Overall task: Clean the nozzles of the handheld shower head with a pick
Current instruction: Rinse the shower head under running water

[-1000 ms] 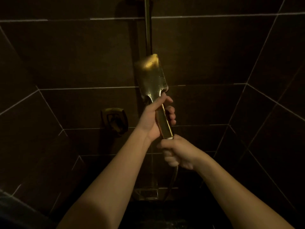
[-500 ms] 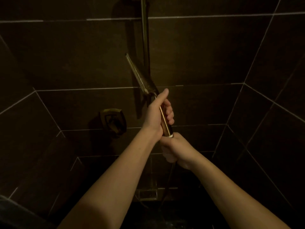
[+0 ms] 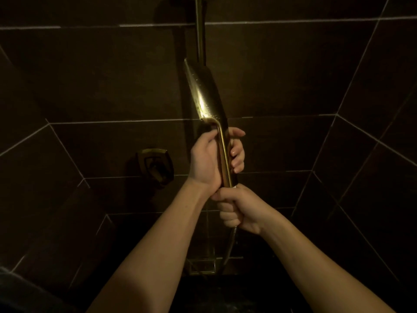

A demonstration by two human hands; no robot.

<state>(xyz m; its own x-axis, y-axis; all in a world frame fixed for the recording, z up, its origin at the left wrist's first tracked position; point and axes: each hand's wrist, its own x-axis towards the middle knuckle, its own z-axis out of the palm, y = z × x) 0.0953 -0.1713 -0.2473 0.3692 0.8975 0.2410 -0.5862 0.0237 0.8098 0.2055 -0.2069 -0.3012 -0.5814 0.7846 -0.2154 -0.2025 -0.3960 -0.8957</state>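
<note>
One shower head (image 3: pixel 206 93), two hands, one hose (image 3: pixel 230 247), one wall valve (image 3: pixel 155 164) and one vertical rail (image 3: pixel 199 30) show in the dim, dark-tiled shower stall.

The shower head is brass-gold, flat and paddle-shaped, held upright at the centre of the scene in front of the far wall, its top just below the rail. It is turned nearly edge-on, so a narrow lit strip of its face shows small dots; they are too faint to count. Its long handle runs down between the hands.

The left hand (image 3: pixel 206 159) is wrapped around the handle, fingertips (image 3: pixel 237 154) curling round the right side. The right hand (image 3: pixel 239 211) is fisted just below it, touching it, clamped at the handle's bottom end where the hose drops away. No pick can be made out.
</note>
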